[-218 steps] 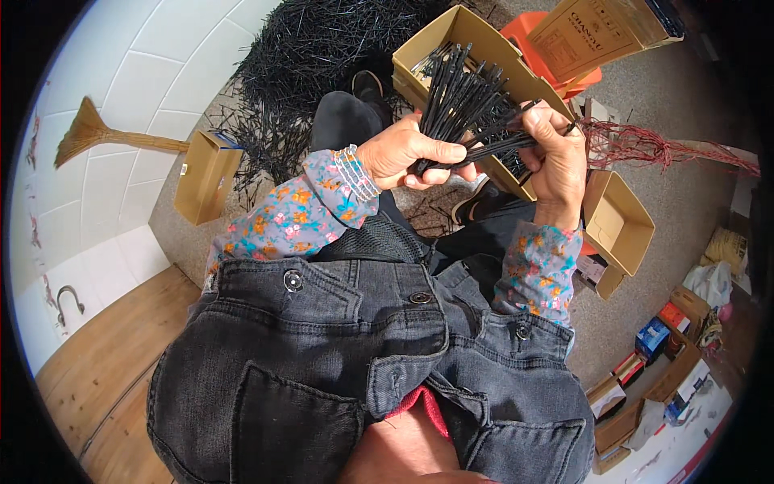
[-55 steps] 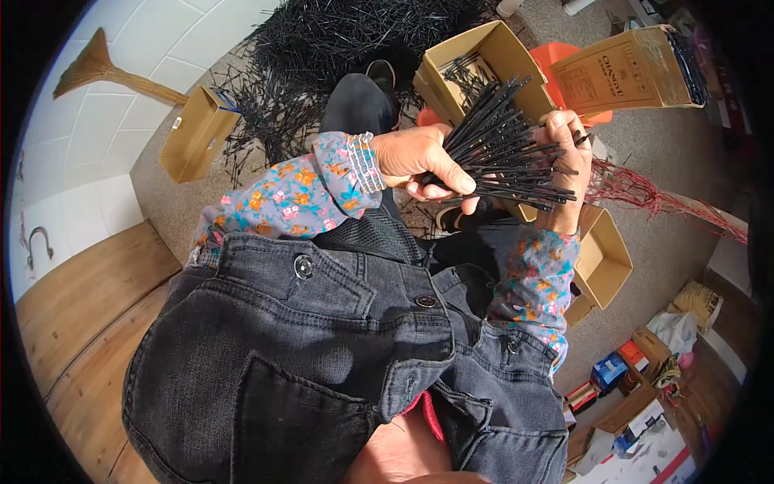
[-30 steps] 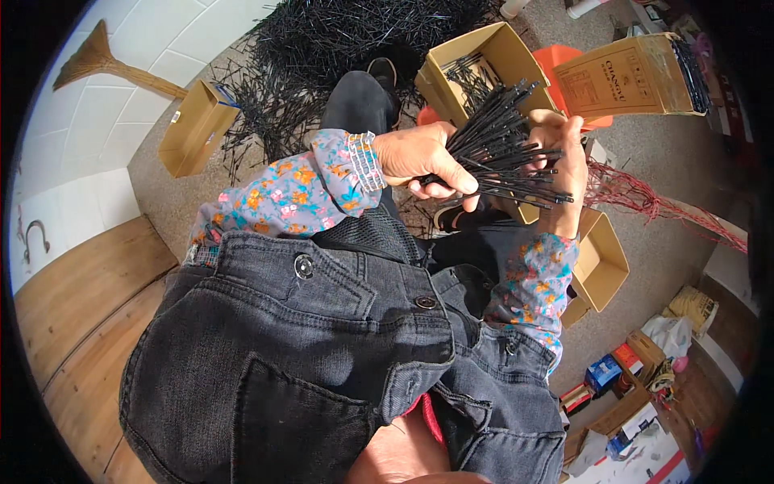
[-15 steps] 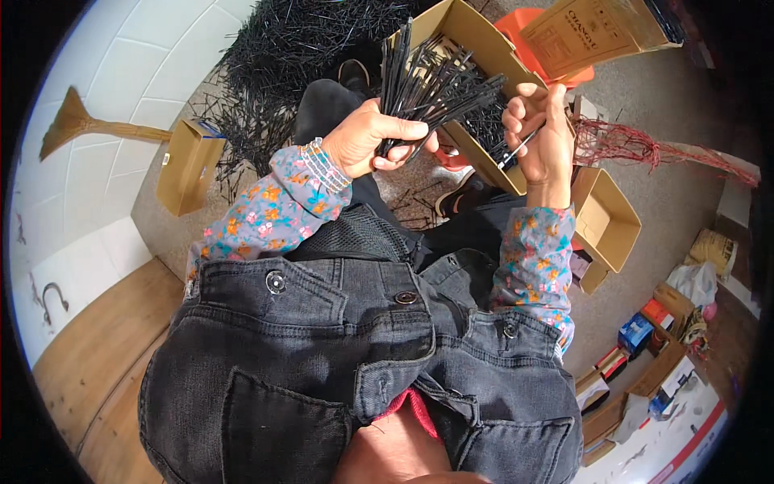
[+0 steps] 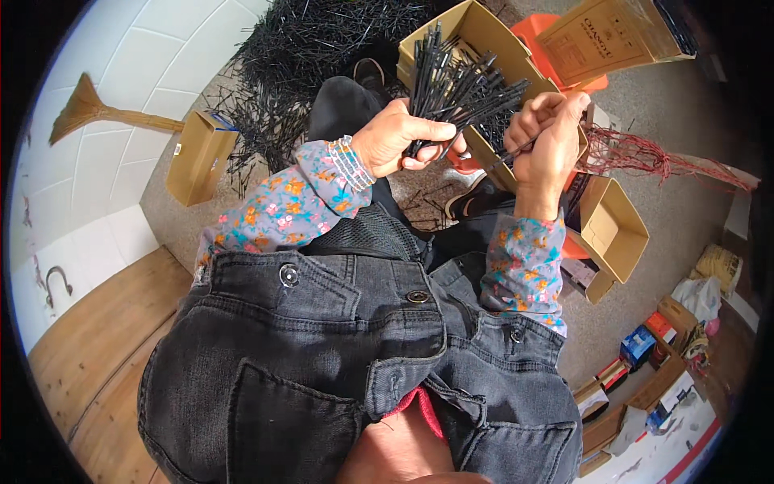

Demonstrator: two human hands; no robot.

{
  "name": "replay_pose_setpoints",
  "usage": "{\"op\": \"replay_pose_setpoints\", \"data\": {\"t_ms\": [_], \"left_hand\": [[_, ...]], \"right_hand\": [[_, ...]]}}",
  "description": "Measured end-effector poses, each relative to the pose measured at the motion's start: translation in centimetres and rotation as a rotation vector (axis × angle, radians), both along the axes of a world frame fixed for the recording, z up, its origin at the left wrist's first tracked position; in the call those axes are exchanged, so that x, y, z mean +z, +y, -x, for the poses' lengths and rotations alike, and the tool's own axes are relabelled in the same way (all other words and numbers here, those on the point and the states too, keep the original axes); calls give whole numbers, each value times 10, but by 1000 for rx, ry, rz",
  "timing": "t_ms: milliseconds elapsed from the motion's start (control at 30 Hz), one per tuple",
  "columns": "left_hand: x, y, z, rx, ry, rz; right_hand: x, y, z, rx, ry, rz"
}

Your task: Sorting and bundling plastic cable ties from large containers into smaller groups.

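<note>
My left hand [image 5: 411, 139] is closed round a fanned bundle of thin black sticks [image 5: 459, 89], their tips spreading up and to the right. My right hand [image 5: 547, 145] is curled into a fist just right of the bundle. What looks like one thin dark stick pokes out of its left side; the rest is hidden by the fingers. Behind both hands stands an open cardboard box [image 5: 506, 40] with more black sticks inside. A large heap of black sticks [image 5: 314, 56] covers the floor at the far left.
A broom [image 5: 105, 111] and a cardboard box [image 5: 192, 165] stand at left by the tiled wall. Right of my hands are an orange stool [image 5: 536, 32], a brown carton [image 5: 605, 40], a bundle of red strands [image 5: 645, 157] and an open box [image 5: 617, 226]. Wooden boards [image 5: 105, 347] lie lower left.
The fingers of my right hand have curled from loosely spread into a fist. The whole scene has shifted slightly right in view; my left hand still grips the bundle.
</note>
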State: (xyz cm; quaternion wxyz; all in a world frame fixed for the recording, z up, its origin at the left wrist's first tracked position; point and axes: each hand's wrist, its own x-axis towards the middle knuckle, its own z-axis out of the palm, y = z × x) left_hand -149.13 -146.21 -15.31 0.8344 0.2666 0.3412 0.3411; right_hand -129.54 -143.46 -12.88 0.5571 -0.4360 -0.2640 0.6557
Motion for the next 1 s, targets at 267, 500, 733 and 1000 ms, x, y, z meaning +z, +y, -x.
{"op": "replay_pose_setpoints", "data": {"t_ms": [267,500,733,1000], "left_hand": [[-2,-2,-2,34,-19,37],[-2,-1,-1,10,-71,36],[-11,0,5,83,-126,52],[-15,1,4,143,-129,61]], "right_hand": [[-7,-7,40,-326,-232,-107],[-14,-3,35,-196,-445,-113],[-29,-9,-19,90,151,-84],[-13,-21,-4,115,195,2]]}}
